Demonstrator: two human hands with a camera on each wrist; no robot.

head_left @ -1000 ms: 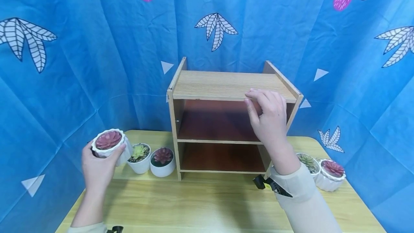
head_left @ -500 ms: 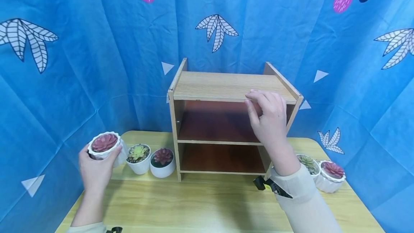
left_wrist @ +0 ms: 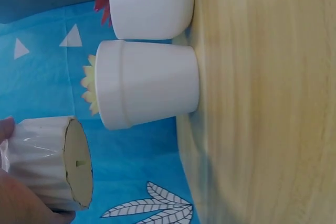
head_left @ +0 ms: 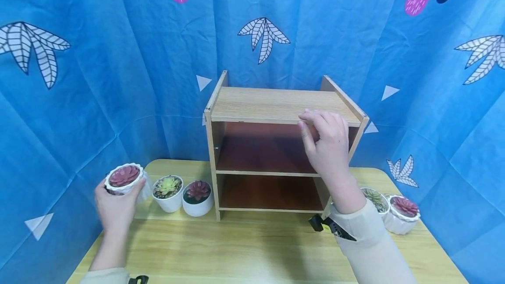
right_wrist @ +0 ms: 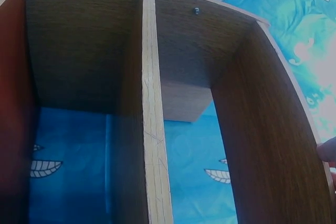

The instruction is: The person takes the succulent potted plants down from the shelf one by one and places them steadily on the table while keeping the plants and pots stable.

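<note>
My left hand (head_left: 116, 207) grips a white ribbed pot with a dark pink succulent (head_left: 124, 175), at the left side of the table. In the left wrist view the held pot (left_wrist: 44, 161) is off the tabletop, its pale bottom showing. Beside it stand a smooth white pot with a green succulent (head_left: 168, 192) and another white pot with a dark red succulent (head_left: 197, 197). My right hand (head_left: 329, 143) pinches the front edge of the top board of a wooden shelf (head_left: 272, 104). Its thumb and fingertips meet that edge in the right wrist view.
Right of the shelf, partly behind my right sleeve, stand a green succulent pot (head_left: 376, 200) and a ribbed pot with a pink succulent (head_left: 402, 214). A blue patterned curtain (head_left: 165, 78) surrounds the light wooden table (head_left: 221, 249) at the back and sides.
My left hand has moved slightly left and down in the head view, carrying the ribbed succulent pot. My right hand stays at the shelf's top edge.
</note>
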